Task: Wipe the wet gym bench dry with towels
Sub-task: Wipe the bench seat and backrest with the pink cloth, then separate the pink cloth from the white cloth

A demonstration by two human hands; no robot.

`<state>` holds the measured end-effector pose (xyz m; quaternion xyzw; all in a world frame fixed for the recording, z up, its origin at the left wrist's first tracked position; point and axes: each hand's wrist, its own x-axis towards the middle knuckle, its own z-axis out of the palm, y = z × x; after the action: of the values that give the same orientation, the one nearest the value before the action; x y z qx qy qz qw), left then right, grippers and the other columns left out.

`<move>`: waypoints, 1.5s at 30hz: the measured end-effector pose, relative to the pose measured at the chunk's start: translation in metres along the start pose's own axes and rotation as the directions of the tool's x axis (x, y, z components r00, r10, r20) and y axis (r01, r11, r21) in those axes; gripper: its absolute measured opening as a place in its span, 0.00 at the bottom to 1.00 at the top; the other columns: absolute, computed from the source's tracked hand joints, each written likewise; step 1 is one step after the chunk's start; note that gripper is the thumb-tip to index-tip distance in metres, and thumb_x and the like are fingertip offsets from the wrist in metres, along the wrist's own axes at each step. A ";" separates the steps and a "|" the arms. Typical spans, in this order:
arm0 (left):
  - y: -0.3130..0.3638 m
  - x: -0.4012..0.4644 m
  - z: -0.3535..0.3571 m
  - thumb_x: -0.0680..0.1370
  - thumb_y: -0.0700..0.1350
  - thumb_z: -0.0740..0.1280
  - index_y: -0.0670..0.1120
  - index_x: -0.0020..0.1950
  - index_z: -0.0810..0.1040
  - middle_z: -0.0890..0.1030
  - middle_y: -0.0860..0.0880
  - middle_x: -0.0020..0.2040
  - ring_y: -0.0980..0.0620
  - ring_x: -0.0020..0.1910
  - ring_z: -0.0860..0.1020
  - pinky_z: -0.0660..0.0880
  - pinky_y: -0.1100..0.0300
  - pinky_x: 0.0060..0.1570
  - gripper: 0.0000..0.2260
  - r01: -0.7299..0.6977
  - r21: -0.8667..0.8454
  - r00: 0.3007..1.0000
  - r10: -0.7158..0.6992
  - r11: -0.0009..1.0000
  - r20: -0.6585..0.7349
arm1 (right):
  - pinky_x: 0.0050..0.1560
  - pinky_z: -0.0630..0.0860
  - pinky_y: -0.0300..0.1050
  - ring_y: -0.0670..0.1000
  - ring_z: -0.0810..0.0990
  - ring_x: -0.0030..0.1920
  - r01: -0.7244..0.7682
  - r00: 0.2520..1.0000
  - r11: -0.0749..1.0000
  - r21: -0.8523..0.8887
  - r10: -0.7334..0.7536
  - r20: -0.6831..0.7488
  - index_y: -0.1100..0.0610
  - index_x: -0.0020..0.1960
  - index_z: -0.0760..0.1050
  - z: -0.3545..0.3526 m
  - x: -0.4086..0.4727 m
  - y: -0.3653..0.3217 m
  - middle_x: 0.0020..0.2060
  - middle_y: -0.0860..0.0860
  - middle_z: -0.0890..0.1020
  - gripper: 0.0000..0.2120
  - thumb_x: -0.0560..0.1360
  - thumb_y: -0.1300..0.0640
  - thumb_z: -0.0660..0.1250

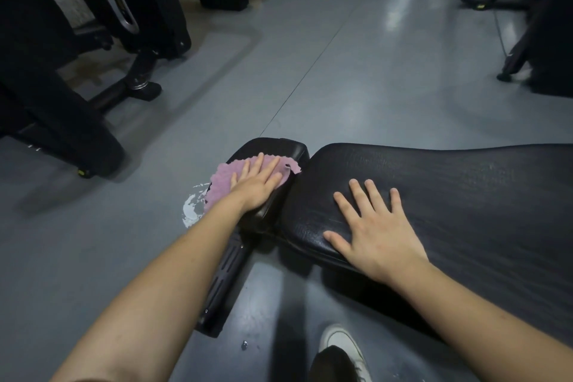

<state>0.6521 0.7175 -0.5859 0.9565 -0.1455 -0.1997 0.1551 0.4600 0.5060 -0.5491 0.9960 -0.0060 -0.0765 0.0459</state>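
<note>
A black padded gym bench stretches across the lower middle, made of a small seat pad [288, 147] on the left and a long back pad [465, 195] on the right. A purple towel [221, 181] lies spread over the seat pad, and part of it hangs over the pad's left edge. My left hand [257, 181] presses flat on the towel with straight fingers. My right hand [376, 231] rests flat on the near end of the long pad, fingers spread, holding nothing.
The grey floor [341, 71] surrounds the bench, with a white scuff mark [190, 209] by the seat pad. Black gym machines stand at the left [93, 40] and top right [527, 25]. The bench's black frame bar [224, 282] runs below, and my white shoe [342, 344] is at the bottom.
</note>
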 end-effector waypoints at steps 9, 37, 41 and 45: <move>0.012 0.032 -0.011 0.84 0.65 0.47 0.69 0.79 0.51 0.43 0.56 0.83 0.50 0.82 0.40 0.37 0.40 0.77 0.23 -0.034 -0.072 0.999 0.034 0.997 -0.005 | 0.76 0.44 0.69 0.61 0.43 0.81 0.008 1.000 0.999 0.031 -0.007 -0.030 0.49 0.82 0.47 0.002 0.000 0.002 0.82 0.57 0.46 0.40 0.77 0.29 0.38; 0.226 -0.280 -0.049 0.82 0.43 0.63 0.44 0.68 0.78 0.79 0.37 0.66 0.37 0.68 0.76 0.69 0.41 0.72 0.15 -0.109 -0.914 0.888 0.452 0.392 0.088 | 0.62 0.73 0.34 0.38 0.79 0.59 -0.028 0.990 0.167 0.985 0.143 0.004 0.48 0.67 0.75 -0.087 -0.226 0.092 0.61 0.46 0.81 0.20 0.76 0.52 0.73; 0.307 -0.308 -0.023 0.79 0.43 0.64 0.50 0.69 0.79 0.77 0.44 0.71 0.44 0.71 0.74 0.66 0.45 0.73 0.18 0.060 -0.987 0.808 0.573 0.151 0.136 | 0.58 0.76 0.43 0.49 0.83 0.53 0.005 0.971 -0.002 1.000 0.238 -0.004 0.51 0.60 0.79 -0.103 -0.294 0.145 0.54 0.54 0.84 0.15 0.75 0.53 0.75; 0.367 -0.321 0.009 0.79 0.42 0.61 0.46 0.63 0.84 0.82 0.42 0.63 0.44 0.64 0.80 0.72 0.45 0.68 0.17 0.184 -0.982 0.802 0.583 -0.032 0.131 | 0.47 0.72 0.48 0.49 0.78 0.43 0.033 0.943 -0.057 0.998 0.334 -0.012 0.58 0.50 0.80 -0.100 -0.351 0.184 0.42 0.52 0.83 0.07 0.75 0.57 0.74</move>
<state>0.2870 0.4904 -0.3553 0.4257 -0.1445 -0.4671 0.7614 0.1279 0.3388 -0.3806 0.7142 -0.1641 0.0850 -0.6751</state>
